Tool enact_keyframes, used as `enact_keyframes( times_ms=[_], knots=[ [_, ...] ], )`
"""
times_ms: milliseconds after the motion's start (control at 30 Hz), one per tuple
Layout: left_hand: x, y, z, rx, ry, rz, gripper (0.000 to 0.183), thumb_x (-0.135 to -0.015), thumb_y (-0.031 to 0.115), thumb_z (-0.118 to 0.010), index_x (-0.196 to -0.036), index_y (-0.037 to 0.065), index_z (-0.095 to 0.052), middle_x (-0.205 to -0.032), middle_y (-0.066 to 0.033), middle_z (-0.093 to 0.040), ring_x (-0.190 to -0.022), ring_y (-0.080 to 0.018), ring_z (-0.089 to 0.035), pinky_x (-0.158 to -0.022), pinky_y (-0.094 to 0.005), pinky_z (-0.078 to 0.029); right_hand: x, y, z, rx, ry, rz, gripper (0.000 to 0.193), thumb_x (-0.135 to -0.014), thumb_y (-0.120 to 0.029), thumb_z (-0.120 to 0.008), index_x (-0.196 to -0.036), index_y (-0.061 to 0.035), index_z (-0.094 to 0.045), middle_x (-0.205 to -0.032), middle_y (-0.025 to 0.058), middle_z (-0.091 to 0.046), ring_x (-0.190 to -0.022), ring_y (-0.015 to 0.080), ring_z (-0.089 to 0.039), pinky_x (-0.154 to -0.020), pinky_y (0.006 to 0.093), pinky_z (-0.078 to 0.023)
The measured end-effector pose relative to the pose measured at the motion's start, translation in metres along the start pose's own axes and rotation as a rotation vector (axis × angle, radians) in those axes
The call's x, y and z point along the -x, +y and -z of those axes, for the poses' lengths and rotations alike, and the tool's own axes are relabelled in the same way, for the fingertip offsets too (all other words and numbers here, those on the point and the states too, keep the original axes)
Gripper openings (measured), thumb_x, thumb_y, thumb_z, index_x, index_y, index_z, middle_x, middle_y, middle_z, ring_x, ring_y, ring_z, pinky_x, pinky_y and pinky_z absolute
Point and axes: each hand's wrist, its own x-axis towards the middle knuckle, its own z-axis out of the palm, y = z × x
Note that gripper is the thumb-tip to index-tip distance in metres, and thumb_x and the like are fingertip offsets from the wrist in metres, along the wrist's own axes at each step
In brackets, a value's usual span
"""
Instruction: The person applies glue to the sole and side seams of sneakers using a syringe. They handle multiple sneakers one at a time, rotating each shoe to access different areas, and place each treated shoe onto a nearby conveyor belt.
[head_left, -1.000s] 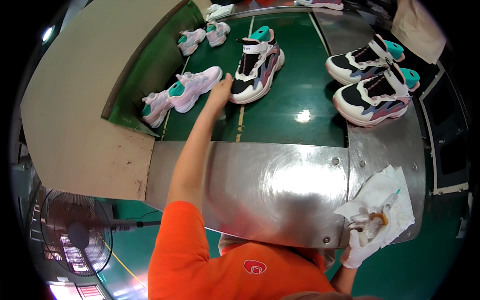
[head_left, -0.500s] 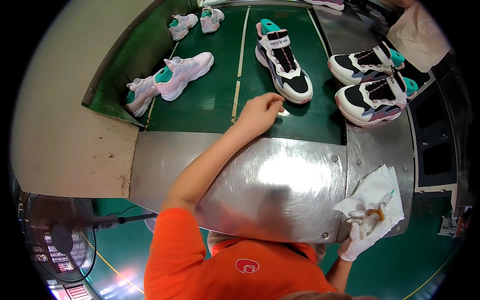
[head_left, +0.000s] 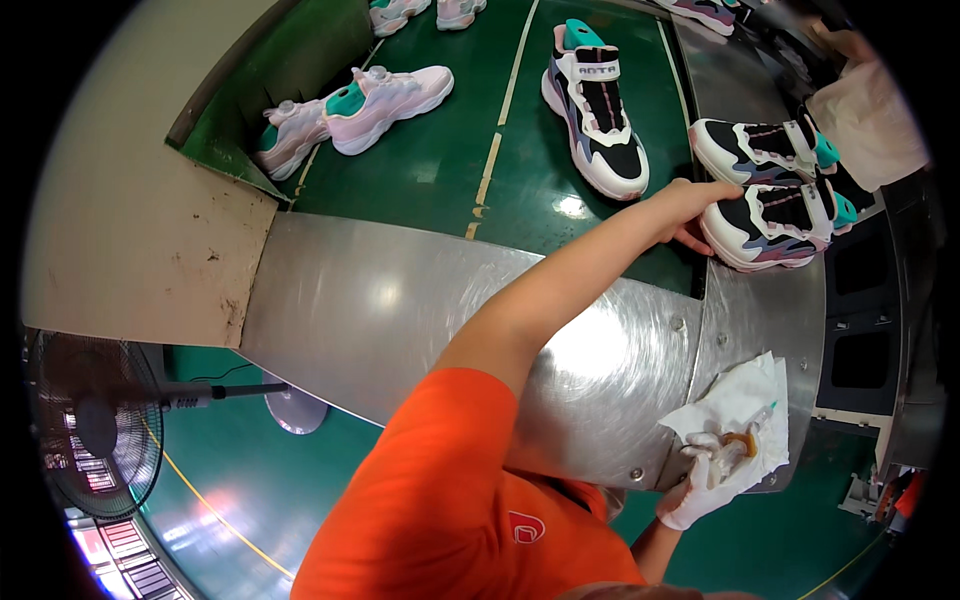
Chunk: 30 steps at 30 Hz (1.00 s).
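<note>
A broad, flat green surface (head_left: 430,200) marked with yellow lines fills the upper middle, edged in front and at right by a brushed steel border (head_left: 350,290). A large beige panel (head_left: 130,200) stands at the left. The person wears a bright orange short-sleeved shirt (head_left: 400,490), and a round black floor fan (head_left: 95,425) is at lower left. Two chunky white, black and mauve strap sneakers sit side by side on the steel at right, toes pointing left: a nearer sneaker (head_left: 780,225) and, just behind it, a farther sneaker (head_left: 740,145). A third, matching sneaker (head_left: 600,115) stands alone on the green, its toe toward the person. Two pale pink sneakers (head_left: 395,108) with teal inserts rest close together at left. The bare left hand (head_left: 690,213) reaches across to the right, its grip closed around the toe of the nearer sneaker, one finger on top and another low at the side. The right hand (head_left: 698,492), in a white glove, is at the lower right; its grip clasps a crumpled white cloth (head_left: 735,390) and a small, clear plastic tool (head_left: 735,455) with an amber ring.
</note>
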Motion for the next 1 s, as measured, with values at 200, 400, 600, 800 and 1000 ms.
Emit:
enact_keyframes(
  times_ms=[200, 400, 600, 800, 1000],
  knots=[
    [0.043, -0.017, -0.019, 0.008, -0.017, -0.051, 0.046, -0.081, 0.02, -0.073, -0.108, -0.015, -0.06, -0.099, -0.0217, -0.068, -0.075, -0.0294, -0.07, -0.062, -0.0336, -0.062, -0.01, -0.003, -0.01, -0.04, -0.035, 0.091, 0.071, -0.072, 0.008, -0.059, -0.14, 0.0017, -0.037, -0.109, 0.0175, -0.058, -0.08, 0.0218, -0.061, -0.065, 0.0263, -0.05],
    [0.198, -0.005, -0.008, 0.018, 0.112, 0.013, 0.042, -0.082, 0.017, -0.069, -0.107, -0.014, -0.057, -0.1, -0.0227, -0.067, -0.077, -0.032, -0.07, -0.059, -0.0377, -0.06, -0.011, 0.024, 0.007, 0.11, 0.086, -0.139, 0.072, -0.077, 0.011, -0.065, -0.142, 0.0019, -0.035, -0.125, 0.0145, -0.057, -0.091, 0.0187, -0.063, -0.067, 0.0256, -0.053],
    [0.386, -0.052, 0.017, 0.021, 0.322, 0.089, 0.054, -0.088, 0.03, -0.069, -0.122, -0.009, -0.051, -0.114, -0.0178, -0.064, -0.088, -0.0202, -0.069, -0.076, -0.0313, -0.06, -0.02, 0.047, 0.018, 0.077, 0.01, -0.108, 0.058, -0.087, -0.009, -0.07, -0.139, -0.0059, -0.044, -0.096, 0.0071, -0.063, -0.08, 0.0128, -0.06, -0.07, 0.0253, -0.048],
    [0.403, -0.124, -0.032, 0.283, 0.259, -0.024, 0.051, -0.092, 0.027, -0.066, -0.129, -0.004, -0.049, -0.117, -0.0111, -0.059, -0.098, -0.0189, -0.065, -0.08, -0.0318, -0.06, -0.021, 0.023, 0.016, 0.224, 0.051, -0.18, 0.075, -0.082, 0.0, -0.07, -0.148, -0.0087, -0.035, -0.126, 0.0128, -0.057, -0.092, 0.0196, -0.063, -0.069, 0.0281, -0.053],
    [0.345, -0.125, -0.084, 0.208, -0.246, 0.382, 0.061, -0.099, 0.042, -0.052, -0.14, 0.0, -0.036, -0.132, -0.0243, -0.05, -0.117, -0.0321, -0.058, -0.096, -0.0394, -0.05, -0.023, 0.029, 0.017, 0.016, -0.022, -0.136, 0.078, -0.08, 0.003, -0.071, -0.148, -0.0087, -0.033, -0.122, 0.0118, -0.056, -0.092, 0.0176, -0.061, -0.072, 0.0287, -0.053]
  ],
)
